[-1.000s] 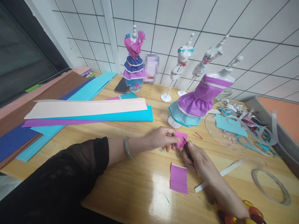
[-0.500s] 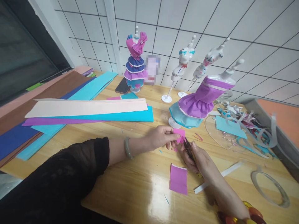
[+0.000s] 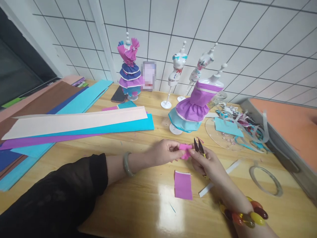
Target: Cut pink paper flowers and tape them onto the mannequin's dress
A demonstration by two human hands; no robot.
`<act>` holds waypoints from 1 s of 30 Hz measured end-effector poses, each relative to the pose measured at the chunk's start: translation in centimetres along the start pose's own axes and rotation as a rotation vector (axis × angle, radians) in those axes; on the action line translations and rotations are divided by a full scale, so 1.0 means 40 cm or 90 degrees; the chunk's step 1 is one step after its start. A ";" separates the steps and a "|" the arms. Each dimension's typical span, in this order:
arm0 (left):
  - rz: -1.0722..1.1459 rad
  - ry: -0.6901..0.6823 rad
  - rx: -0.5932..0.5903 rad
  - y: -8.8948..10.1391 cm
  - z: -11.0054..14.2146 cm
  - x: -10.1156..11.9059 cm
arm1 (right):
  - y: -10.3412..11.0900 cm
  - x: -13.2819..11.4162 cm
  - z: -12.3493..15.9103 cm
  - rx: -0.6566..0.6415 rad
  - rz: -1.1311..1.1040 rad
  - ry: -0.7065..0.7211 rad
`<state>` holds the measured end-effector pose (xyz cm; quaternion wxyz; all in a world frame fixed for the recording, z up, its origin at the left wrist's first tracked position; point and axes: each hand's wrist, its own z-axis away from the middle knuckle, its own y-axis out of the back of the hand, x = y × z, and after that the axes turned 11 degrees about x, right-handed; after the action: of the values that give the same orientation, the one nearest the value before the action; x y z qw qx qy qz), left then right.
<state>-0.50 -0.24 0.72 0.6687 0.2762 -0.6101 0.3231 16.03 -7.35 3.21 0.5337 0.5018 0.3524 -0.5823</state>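
A small pink piece of crepe paper [image 3: 184, 147] is pinched between the thumb and fingers of my left hand [image 3: 164, 152]. My right hand [image 3: 207, 162] touches the paper's right edge with its thumb and fingers. In that same hand sits a pair of scissors [image 3: 198, 146], dark blades pointing up and slightly apart, yellow showing at the handles. Below the hands a purple paper rectangle [image 3: 183, 185] with a pale top edge lies flat on the table. Just beyond stands a mannequin in a purple and light-blue dress [image 3: 198, 102].
Folded crepe paper strips [image 3: 74, 122] spread over the left side. At the back are a dressed mannequin [image 3: 130, 71], two white mannequins and a phone [image 3: 119, 95]. On the right lie a ribbon pile [image 3: 244, 122], a tape ring [image 3: 266, 181], a white strip [image 3: 219, 178] and a grey-edged orange tray [image 3: 284, 122].
The scissors have come away from the pink paper and tipped upright in my right hand, whose fingertips now hold the paper's edge. The whole view has swung right.
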 end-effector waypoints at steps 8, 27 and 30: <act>0.004 -0.006 -0.080 0.004 -0.017 -0.011 | -0.004 -0.018 0.002 0.004 0.022 -0.038; 0.161 0.017 0.021 0.023 -0.029 -0.005 | 0.013 0.018 -0.003 -0.082 0.088 -0.003; 0.164 0.016 0.022 0.023 -0.028 -0.006 | 0.010 0.018 0.003 -0.117 0.084 0.000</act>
<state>-0.51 1.17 0.36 0.6240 0.2030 -0.6266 0.4204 16.46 -7.72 2.59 0.6146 0.4731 0.3703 -0.5111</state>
